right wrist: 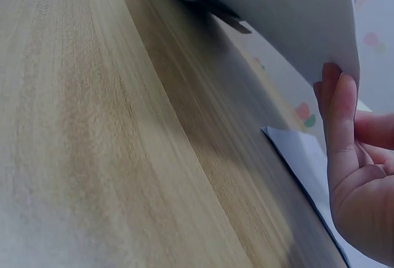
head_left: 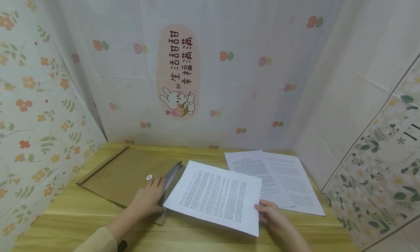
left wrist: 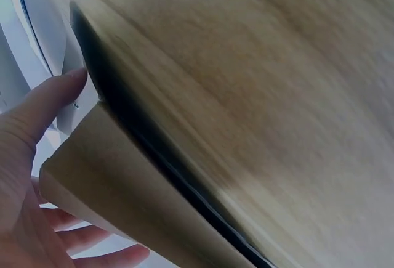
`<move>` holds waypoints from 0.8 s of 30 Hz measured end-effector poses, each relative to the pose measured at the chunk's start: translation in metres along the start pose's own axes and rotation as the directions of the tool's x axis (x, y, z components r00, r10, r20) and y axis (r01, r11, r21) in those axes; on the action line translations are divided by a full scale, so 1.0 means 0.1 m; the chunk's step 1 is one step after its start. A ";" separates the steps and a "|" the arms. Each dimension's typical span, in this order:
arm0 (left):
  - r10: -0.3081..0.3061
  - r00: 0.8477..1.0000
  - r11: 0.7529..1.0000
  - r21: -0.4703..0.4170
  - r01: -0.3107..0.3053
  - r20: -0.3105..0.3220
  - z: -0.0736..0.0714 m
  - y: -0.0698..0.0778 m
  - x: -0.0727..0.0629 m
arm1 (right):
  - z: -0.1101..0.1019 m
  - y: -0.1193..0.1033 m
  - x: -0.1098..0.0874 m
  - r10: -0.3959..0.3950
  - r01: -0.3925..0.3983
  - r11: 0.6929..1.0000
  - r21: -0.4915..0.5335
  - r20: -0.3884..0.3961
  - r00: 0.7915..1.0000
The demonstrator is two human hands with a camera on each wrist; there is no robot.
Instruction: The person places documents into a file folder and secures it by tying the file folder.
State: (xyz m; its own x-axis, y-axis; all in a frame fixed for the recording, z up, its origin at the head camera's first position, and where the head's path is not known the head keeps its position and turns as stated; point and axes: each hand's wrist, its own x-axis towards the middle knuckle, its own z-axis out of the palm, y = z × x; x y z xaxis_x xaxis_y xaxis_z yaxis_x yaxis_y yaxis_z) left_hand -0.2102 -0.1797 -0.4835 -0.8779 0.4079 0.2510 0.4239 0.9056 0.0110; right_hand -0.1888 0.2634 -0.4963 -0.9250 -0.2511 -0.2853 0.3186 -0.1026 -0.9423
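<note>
The wooden table (head_left: 197,241) is supporting everything, and its bare front strip is giving room for keeping the work low and flat. The brown envelope (head_left: 121,175) is lying on the left, its mouth facing right and gaping; keeping it from sliding should matter most. The other papers (head_left: 295,179) are resting overlapped on the right, best left undisturbed by the forearm. The printed paper (head_left: 216,193) is hanging tilted above the table just beside the mouth, its near right corner dipping; whether it is one sheet or several, I cannot tell. Levelling it and squaring its left edge with the mouth would probably spare the corners.

The left hand (head_left: 149,199) is pinching the envelope's upper layer at the mouth, thumb beneath and fingers on top; that gap is worth holding wide. The right hand (head_left: 272,217) is pinching the paper's right edge, where a light, centred grip should prevent creasing. The white button (head_left: 149,177) is sitting by the left fingertips, and pressing on it seems unnecessary.
</note>
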 end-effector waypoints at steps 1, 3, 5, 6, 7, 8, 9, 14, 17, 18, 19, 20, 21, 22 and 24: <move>-0.002 1.000 1.000 -0.003 0.002 0.005 -0.01 0.00 0.00 | 0.01 0.00 0.00 0.001 -0.001 1.000 -0.002 0.006 1.000; -0.008 1.000 1.000 -0.007 0.008 0.010 -0.03 0.01 0.00 | 0.03 0.00 0.02 0.006 -0.006 1.000 -0.004 0.015 1.000; -0.010 1.000 1.000 -0.005 0.010 0.014 -0.05 0.02 -0.01 | 0.05 0.00 0.04 0.013 -0.013 1.000 -0.006 0.022 1.000; -0.009 1.000 1.000 0.003 0.009 0.014 -0.05 0.02 -0.01 | 0.06 0.00 0.05 0.016 -0.016 1.000 -0.007 0.025 1.000; -0.009 1.000 1.000 0.010 0.009 0.015 -0.06 0.03 -0.01 | 0.07 0.00 0.07 0.020 -0.020 1.000 -0.008 0.026 0.999; -0.008 1.000 1.000 0.017 0.008 0.017 -0.06 0.03 -0.01 | 0.08 0.00 0.08 0.022 -0.022 1.000 -0.008 0.027 0.999; -0.006 1.000 1.000 0.026 0.005 0.016 -0.06 0.03 -0.01 | 0.08 0.00 0.10 0.024 -0.024 1.000 -0.010 0.028 0.999; 0.006 1.000 0.999 0.051 -0.007 0.021 -0.05 0.01 -0.01 | 0.11 0.01 0.18 0.028 -0.027 0.999 -0.020 0.035 0.999; 0.011 0.999 0.999 0.052 -0.012 0.030 -0.06 0.01 -0.01 | 0.12 0.02 0.25 0.031 -0.030 0.999 -0.034 0.015 0.999; 0.012 0.999 0.999 0.051 -0.014 0.033 -0.06 0.01 -0.01 | 0.13 0.03 0.28 0.033 -0.033 0.999 -0.034 0.001 0.999; 0.013 0.999 0.999 0.049 -0.015 0.037 -0.07 0.01 -0.01 | 0.13 0.03 0.30 0.034 -0.035 0.999 -0.040 -0.014 0.999; 0.014 0.999 0.999 0.047 -0.016 0.042 -0.08 0.02 -0.01 | 0.14 0.04 0.32 0.035 -0.037 0.998 -0.045 -0.027 0.999; 0.015 0.999 0.999 0.044 -0.017 0.044 -0.08 0.02 -0.01 | 0.15 0.04 0.34 0.037 -0.039 0.998 -0.048 -0.039 0.999; 0.016 0.999 0.999 0.041 -0.018 0.047 -0.09 0.02 -0.01 | 0.16 0.04 0.35 0.039 -0.041 0.998 -0.046 -0.047 0.998; 0.016 0.998 0.999 0.034 -0.018 0.053 -0.09 0.02 -0.02 | 0.17 0.04 0.37 0.043 -0.045 0.998 -0.037 -0.059 0.997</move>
State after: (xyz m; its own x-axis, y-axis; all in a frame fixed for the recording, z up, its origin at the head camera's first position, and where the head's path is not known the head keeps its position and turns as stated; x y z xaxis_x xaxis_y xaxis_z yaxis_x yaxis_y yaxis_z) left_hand -0.2059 -0.1802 -0.4754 -0.8814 0.4282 0.1995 0.4320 0.9015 -0.0266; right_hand -0.2180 0.2374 -0.5077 -0.9210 -0.1982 -0.3353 0.3520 -0.0551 -0.9344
